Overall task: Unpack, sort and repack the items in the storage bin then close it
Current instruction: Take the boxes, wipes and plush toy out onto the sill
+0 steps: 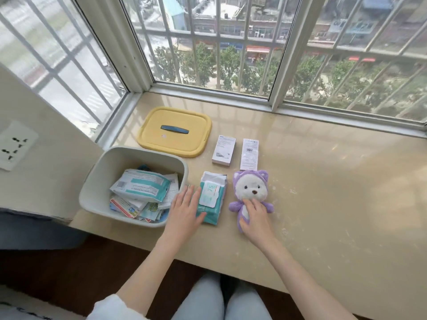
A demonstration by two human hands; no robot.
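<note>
The storage bin (101,181), a pale grey tub with rounded corners, stands open at the left end of the beige stone window ledge (323,204), close to the wall. It holds a loose pile of flat packets (141,185), mostly white and teal, with a red-edged one lower in the heap. The yellow lid (161,144) lies flat on the ledge just behind the bin, dark blue handle (175,130) facing up. To the right of the lid, two small white boxes (224,150) (249,154) lie side by side, close together. In front of them, just right of the bin, a teal wet-wipes pack (213,199) lies with its white flap label up. A plush bear (251,188) in a purple hooded suit lies face up immediately right of the pack. The left hand (184,209) lies flat with fingers straight and together, resting along the left side of the wipes pack, thumb across its lower part; nothing is clasped. The right hand (254,215) rests on the bear's belly, fingers slightly spread and nearly straight, thumb beside the lower body, which it covers. A wall socket (16,144) sits on the wall left of the bin.
</note>
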